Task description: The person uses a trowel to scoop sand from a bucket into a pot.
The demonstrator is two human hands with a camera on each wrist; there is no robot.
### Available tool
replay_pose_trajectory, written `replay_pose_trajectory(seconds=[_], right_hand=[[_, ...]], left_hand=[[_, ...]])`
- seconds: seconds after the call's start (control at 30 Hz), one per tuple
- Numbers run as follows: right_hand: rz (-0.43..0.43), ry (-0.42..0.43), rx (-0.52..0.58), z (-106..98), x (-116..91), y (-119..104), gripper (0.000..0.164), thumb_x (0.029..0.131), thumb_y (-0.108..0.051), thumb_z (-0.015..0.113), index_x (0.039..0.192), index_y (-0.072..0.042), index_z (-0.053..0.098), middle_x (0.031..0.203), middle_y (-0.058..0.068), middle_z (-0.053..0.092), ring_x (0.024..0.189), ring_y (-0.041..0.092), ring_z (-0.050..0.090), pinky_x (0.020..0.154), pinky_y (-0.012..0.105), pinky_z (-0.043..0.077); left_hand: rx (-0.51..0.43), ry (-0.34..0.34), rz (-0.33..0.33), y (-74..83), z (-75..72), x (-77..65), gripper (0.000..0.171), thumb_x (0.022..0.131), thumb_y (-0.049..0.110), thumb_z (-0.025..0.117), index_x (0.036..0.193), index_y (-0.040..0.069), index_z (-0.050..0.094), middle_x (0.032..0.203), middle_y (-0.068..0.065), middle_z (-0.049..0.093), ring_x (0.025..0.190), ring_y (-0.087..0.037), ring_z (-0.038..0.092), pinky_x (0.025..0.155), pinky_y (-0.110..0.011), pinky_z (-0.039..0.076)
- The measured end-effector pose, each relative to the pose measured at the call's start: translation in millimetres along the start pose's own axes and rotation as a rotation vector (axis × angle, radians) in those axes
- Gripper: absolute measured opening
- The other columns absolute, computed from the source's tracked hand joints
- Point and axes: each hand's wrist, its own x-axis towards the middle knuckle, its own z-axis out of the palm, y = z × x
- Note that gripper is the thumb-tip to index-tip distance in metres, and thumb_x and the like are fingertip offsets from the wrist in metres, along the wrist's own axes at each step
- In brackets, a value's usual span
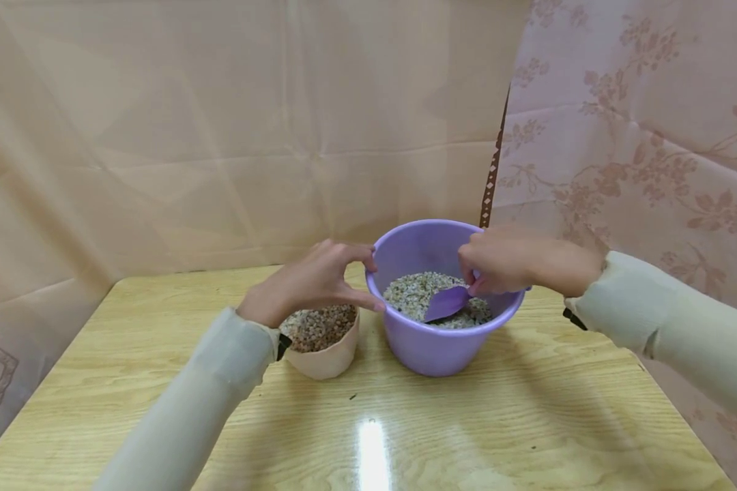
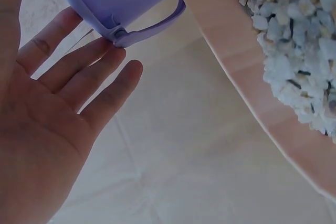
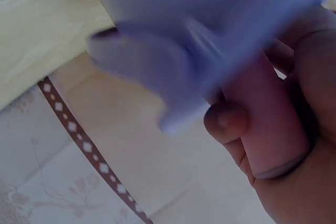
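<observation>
My right hand point(image 1: 497, 262) grips the pink handle point(image 3: 268, 119) of a small trowel, its fingers wrapped round it. The trowel's purple blade point(image 1: 447, 303) points down into pale gravel point(image 1: 414, 293) inside a lilac bucket point(image 1: 436, 351). My left hand point(image 1: 310, 279) touches the bucket's left rim with fingertips and thumb, which are spread apart. In the left wrist view its fingers point(image 2: 113, 95) are fairly straight against the bucket's edge, by the handle's hinge. Below the left hand stands a peach-coloured pot point(image 1: 328, 361) heaped with small stones point(image 1: 322, 327), partly hidden by that hand.
Both containers stand on a wood-grain table point(image 1: 454, 436). A beige cloth point(image 1: 252, 136) hangs behind it, and a flowered cloth point(image 1: 651, 150) hangs at the right. A small dark speck point(image 1: 353, 397) lies before the pot. The bucket's handle point(image 2: 157, 30) hangs at its side.
</observation>
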Motion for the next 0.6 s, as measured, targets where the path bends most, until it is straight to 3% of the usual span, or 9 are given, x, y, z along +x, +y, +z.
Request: replay_pose_trajectory(seconds=[0.1,0.2,0.5,0.6], right_hand=[[-0.016,0.026,-0.022,6.5,2.9,1.5,0.013,0.078,-0.015,0.083,0.074,-0.020,0.070,0.070,-0.007,0.063,0.059,0.011,0.056,0.057,0.034,0.049],[-0.011,0.040,-0.036,9.7,3.3,2.6,0.015,0.077,-0.014,0.083,0.072,-0.021,0.070,0.069,-0.008,0.063,0.059,0.011,0.056,0.057,0.035,0.048],[0.008,0.047,-0.077,13.9,4.4,1.7,0.013,0.078,-0.016,0.082,0.075,-0.020,0.070,0.070,-0.007,0.063,0.059,0.012,0.055,0.057,0.036,0.048],[-0.002,0.049,-0.085,16.2,6.5,1.3,0.018,0.079,-0.016,0.081,0.071,-0.022,0.066,0.066,-0.008,0.059,0.056,0.012,0.052,0.053,0.035,0.045]], left_hand=[[-0.009,0.009,0.002,-0.2,0.9,0.9,0.049,0.072,0.047,0.087,0.101,0.010,0.071,0.116,-0.006,0.072,0.078,-0.014,0.060,0.075,-0.034,0.049],[-0.004,0.014,0.005,0.0,1.3,1.8,0.050,0.072,0.048,0.087,0.102,0.010,0.072,0.109,-0.002,0.073,0.071,-0.014,0.053,0.071,-0.033,0.046],[0.000,0.016,-0.002,-0.3,3.1,0.7,0.053,0.072,0.049,0.086,0.103,0.010,0.072,0.102,0.000,0.074,0.070,-0.012,0.053,0.071,-0.032,0.046],[0.012,0.028,0.001,-0.7,3.7,-0.3,0.053,0.071,0.050,0.086,0.102,0.010,0.072,0.097,0.003,0.073,0.064,-0.010,0.048,0.068,-0.031,0.044]])
